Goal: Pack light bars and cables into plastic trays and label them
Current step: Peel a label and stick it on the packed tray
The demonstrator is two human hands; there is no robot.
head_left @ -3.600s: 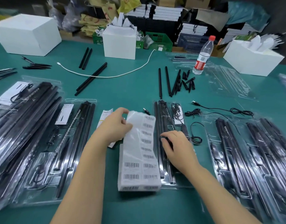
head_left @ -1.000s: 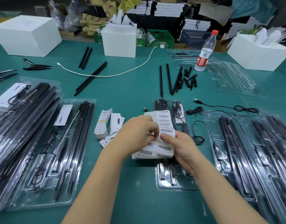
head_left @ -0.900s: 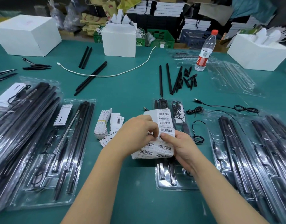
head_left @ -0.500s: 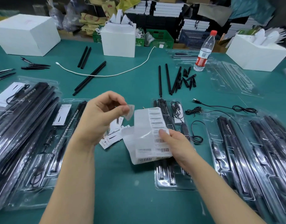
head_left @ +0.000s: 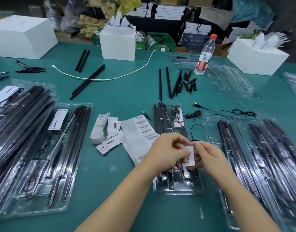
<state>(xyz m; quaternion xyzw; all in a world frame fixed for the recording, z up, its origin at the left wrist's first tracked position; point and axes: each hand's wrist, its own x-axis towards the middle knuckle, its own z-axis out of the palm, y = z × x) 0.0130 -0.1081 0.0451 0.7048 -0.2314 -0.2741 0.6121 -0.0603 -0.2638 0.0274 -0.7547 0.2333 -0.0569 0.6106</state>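
Note:
My left hand (head_left: 167, 149) and my right hand (head_left: 209, 156) meet over the middle clear plastic tray (head_left: 177, 186), which holds black light bars and a coiled cable. Between their fingertips both hands pinch one small white barcode label (head_left: 189, 156). The sheet of barcode labels (head_left: 137, 136) lies flat on the green table just left of the tray, its lower end under my left wrist. Loose black light bars (head_left: 167, 82) lie beyond the tray.
Packed trays lie at the left (head_left: 48, 158) and right (head_left: 261, 164). Small paper leaflets (head_left: 107, 131) sit left of the label sheet. Loose black cables (head_left: 216, 113), empty clear trays (head_left: 232, 82), a water bottle (head_left: 204, 56) and white boxes (head_left: 118, 44) stand farther back.
My left hand peeled a label off the sheet. My right hand let the sheet drop to the table, and both hands came together on the label over the middle tray.

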